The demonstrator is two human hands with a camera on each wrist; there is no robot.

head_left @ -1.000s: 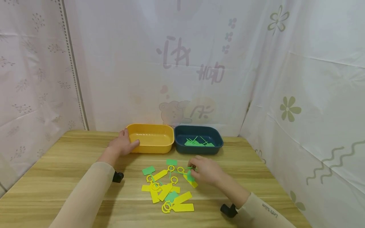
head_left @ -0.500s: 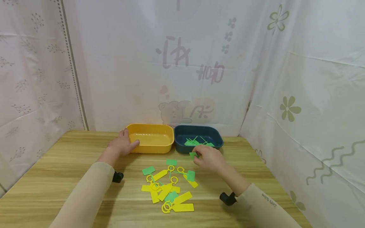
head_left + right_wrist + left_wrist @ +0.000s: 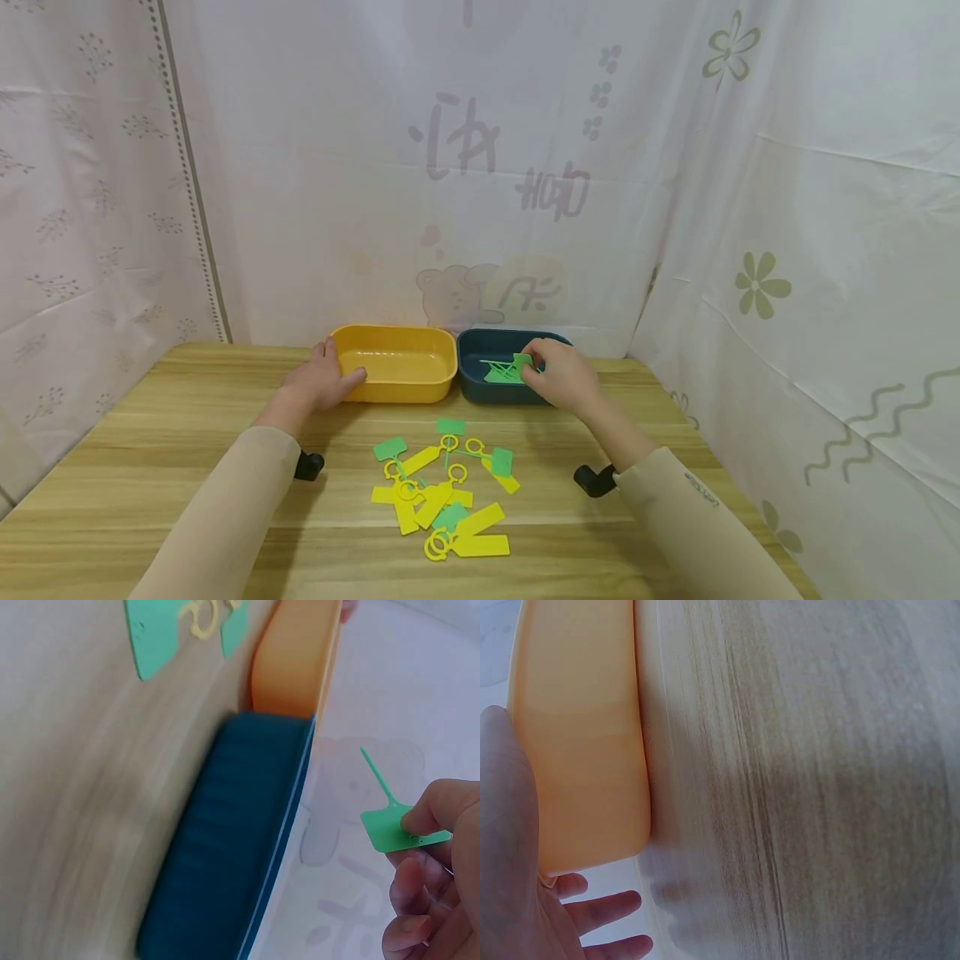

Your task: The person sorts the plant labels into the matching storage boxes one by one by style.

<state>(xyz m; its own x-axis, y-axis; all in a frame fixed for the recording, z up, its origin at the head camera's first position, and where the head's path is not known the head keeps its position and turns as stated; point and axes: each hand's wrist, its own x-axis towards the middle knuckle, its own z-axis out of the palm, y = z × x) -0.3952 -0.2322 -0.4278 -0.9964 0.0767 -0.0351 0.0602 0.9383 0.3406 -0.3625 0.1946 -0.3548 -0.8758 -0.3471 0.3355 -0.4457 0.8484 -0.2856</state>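
Note:
My right hand is over the dark blue bin. Between thumb and index finger it pinches a green plant tag, a flat rectangular plate with a thin stem; the stem points away from the hand. More green tags lie inside the blue bin, partly hidden by the hand. My left hand rests at the left end of the yellow bin, the thumb over its front rim. In the left wrist view its other fingers stretch out loosely past the bin's end.
Yellow ring-ended tags and several green tags lie mixed on the wooden table before the bins. The bins stand side by side at the table's back edge. A printed curtain hangs behind.
My right hand has lifted a green tag from the pile and carried it up and back to above the blue bin. The left hand stays at the yellow bin.

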